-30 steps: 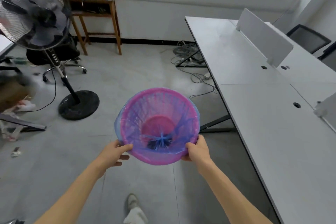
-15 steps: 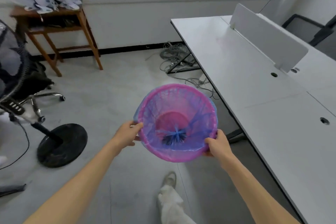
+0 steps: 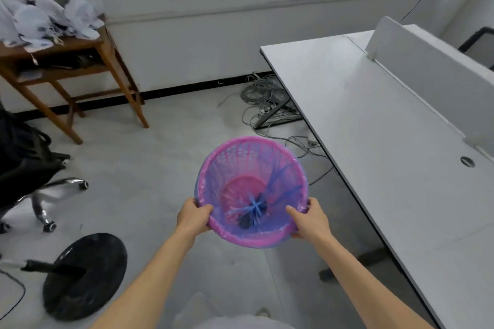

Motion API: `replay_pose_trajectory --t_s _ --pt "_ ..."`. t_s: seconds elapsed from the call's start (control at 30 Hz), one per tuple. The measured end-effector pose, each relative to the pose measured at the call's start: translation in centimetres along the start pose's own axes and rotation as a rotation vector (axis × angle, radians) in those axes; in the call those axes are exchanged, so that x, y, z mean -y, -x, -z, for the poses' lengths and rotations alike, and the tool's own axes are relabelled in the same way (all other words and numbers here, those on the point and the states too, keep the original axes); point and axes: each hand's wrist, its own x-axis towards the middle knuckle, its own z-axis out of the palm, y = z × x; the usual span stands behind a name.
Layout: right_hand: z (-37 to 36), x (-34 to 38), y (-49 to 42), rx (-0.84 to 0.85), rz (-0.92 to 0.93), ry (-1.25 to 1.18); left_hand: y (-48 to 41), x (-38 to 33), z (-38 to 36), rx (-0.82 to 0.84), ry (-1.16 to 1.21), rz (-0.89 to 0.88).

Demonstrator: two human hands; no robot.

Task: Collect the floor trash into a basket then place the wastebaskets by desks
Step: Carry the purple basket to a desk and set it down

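Both hands, left point(image 3: 193, 215) and right point(image 3: 310, 219), grip basket point(image 3: 251, 189) rim at 9 and 3 o'clock; fingers curled; desk point(image 3: 374, 128) right.

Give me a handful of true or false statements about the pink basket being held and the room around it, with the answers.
1. The left hand and right hand both grip the pink wastebasket by its rim. True.
2. Loose cables lie on the floor by the white desk. True.
3. The pink wastebasket stands on the white desk. False: it is held in the air, left of the desk.
4. A bluish bag lines the pink wastebasket. True.
5. The wooden table has a bare top. False: a pile of whitish items lies on it.
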Motion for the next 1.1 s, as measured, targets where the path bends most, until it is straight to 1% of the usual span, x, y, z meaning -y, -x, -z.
replay_pose_trajectory --t_s 0.07,0.2,0.3,0.37,0.47,0.63,0.8,0.97,1.03,1.1 --pt "-2.2 2.6 -3.0 -0.02 -0.022 0.006 -3.7 -2.5 0.3 -0.009 -0.007 0.007" --pt "-6.0 7.6 -9.9 -0.076 -0.054 0.022 -12.0 -8.8 1.2 0.081 -0.075 -0.007" --pt "-8.6 11.6 -14.3 -0.143 -0.099 -0.015 -17.8 -14.9 2.7 0.247 -0.278 -0.002" --pt "-9.8 13.6 -16.3 -0.176 -0.116 -0.036 -21.2 -18.6 3.8 0.328 -0.46 -0.041" --pt "-11.6 16.4 -19.0 -0.253 -0.153 -0.077 -27.0 -24.3 5.1 0.362 -0.785 -0.193" --pt "-14.0 19.5 -24.8 -0.316 -0.249 -0.086 -35.1 -33.8 3.0 0.395 -1.072 -0.442" --pt "-16.5 21.9 -32.1 -0.34 -0.324 -0.115 -42.2 -42.0 -1.4 0.445 -1.202 -0.594" --pt "-18.7 25.7 -39.9 -0.347 -0.414 -0.136 -46.9 -50.7 -4.9 0.531 -1.324 -0.724" --pt "-19.5 27.5 -42.7 -0.339 -0.446 -0.145 -48.9 -54.2 -6.4 0.529 -1.369 -0.808" --pt "-20.3 29.2 -45.3 -0.353 -0.483 -0.158 -50.6 -57.0 -8.0 0.545 -1.433 -0.856"
